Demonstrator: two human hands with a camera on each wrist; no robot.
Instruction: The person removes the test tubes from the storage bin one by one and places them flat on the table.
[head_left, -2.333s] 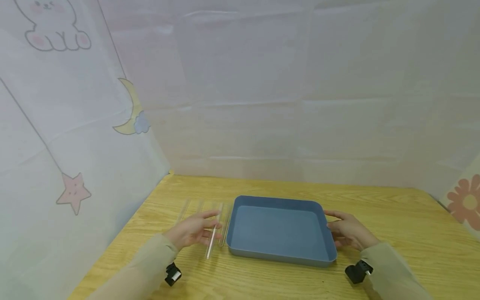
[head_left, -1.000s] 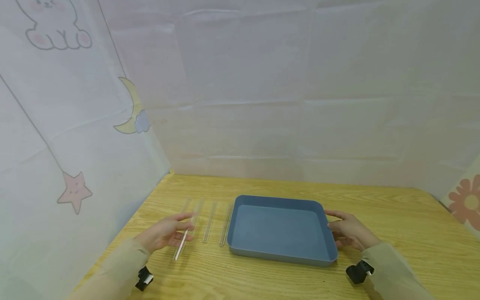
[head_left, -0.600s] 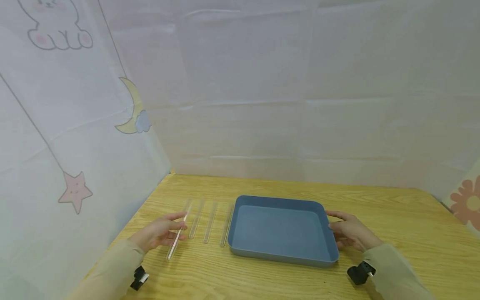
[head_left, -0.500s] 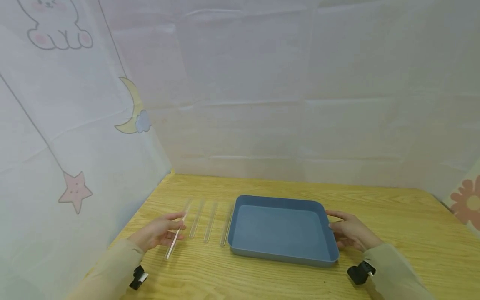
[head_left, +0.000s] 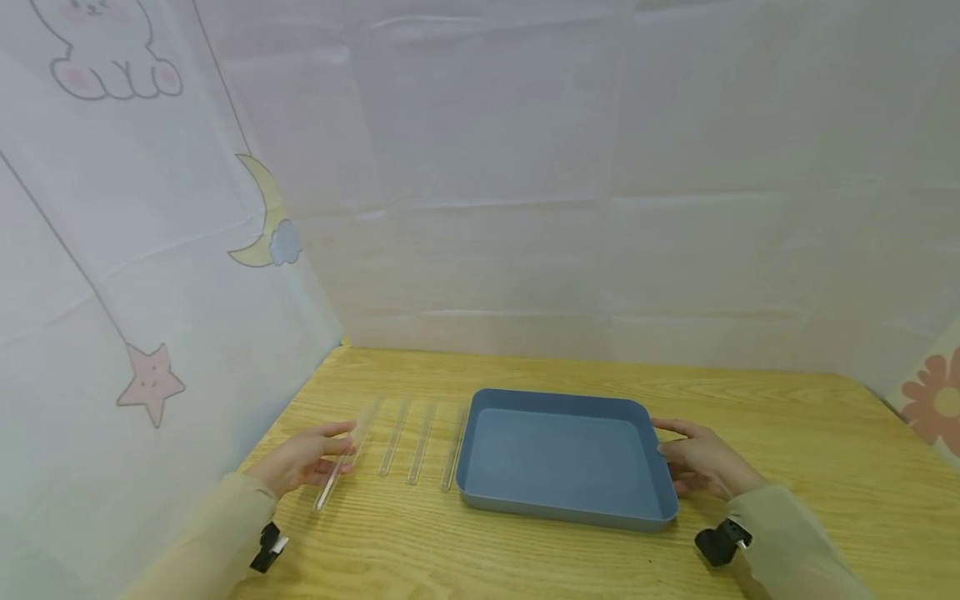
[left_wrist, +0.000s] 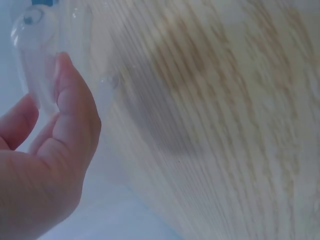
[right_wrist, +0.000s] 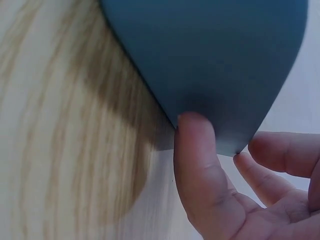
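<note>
My left hand (head_left: 303,460) pinches a clear test tube (head_left: 330,487) at the table's left side, its rounded end pointing toward me. In the left wrist view, fingertips and thumb sit on either side of that tube (left_wrist: 34,55). To the right of it, similar clear tubes (head_left: 393,442) lie side by side on the wood; whether one more lies behind the held tube, I cannot tell. The right hand (head_left: 702,461) rests its fingers against the right side of a shallow blue tray (head_left: 558,508). A digit touches the tray's outer wall (right_wrist: 210,65) in the right wrist view.
The tray stands flat on the wooden table (head_left: 525,558), with a tube (head_left: 452,454) close along its left side. Behind the table hangs a pale sheet (head_left: 525,208) with printed figures. A black device (head_left: 268,547) hangs at each wrist.
My left hand has moved left with the test tube, from beside the tray to the left end of the row. The right hand and tray have stayed in place.
</note>
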